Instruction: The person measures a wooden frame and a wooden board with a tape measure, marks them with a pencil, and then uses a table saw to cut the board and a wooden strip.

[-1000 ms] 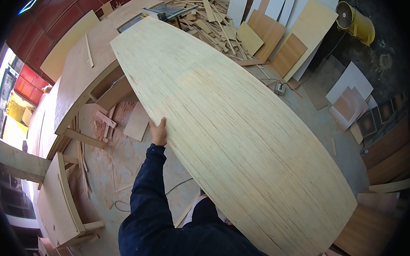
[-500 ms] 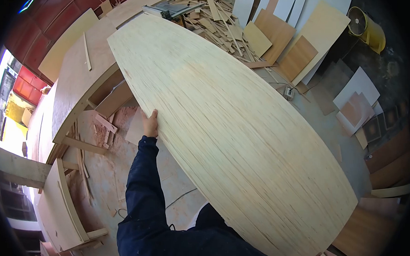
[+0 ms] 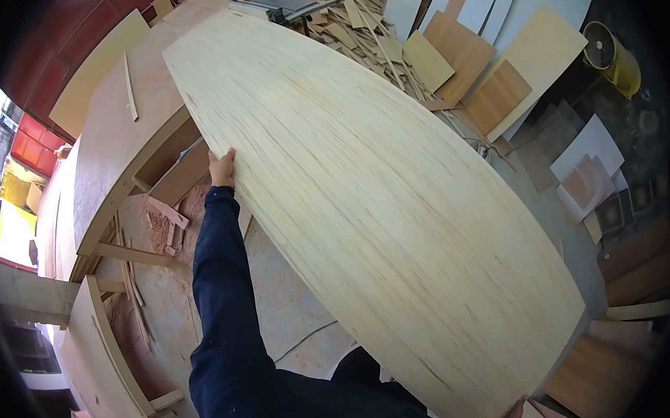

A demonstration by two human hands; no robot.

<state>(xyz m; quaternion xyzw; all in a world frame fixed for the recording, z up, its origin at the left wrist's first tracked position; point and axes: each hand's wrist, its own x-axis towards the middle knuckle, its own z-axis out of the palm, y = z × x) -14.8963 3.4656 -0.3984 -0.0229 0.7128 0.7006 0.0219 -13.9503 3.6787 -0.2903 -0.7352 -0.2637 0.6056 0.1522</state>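
Note:
A long, pale plywood sheet with streaked grain slants across the view, its far end by the workbench. My left hand, at the end of a dark blue sleeve, grips the sheet's left edge, thumb on the top face and the other fingers mostly hidden. At the bottom of the view, only a small part of my right hand shows at the sheet's near end; it appears to hold that edge, and most of its fingers are out of sight.
A wooden workbench with a thin strip on top stands left. A table saw sits beyond the sheet, near piled offcuts. Boards lean at the back right, near a yellow drum-shaped fan. A cable crosses the floor.
The sheet's far end and my left hand have shifted up and left in the view, nearer the saw and workbench. My grip on the left edge looks the same.

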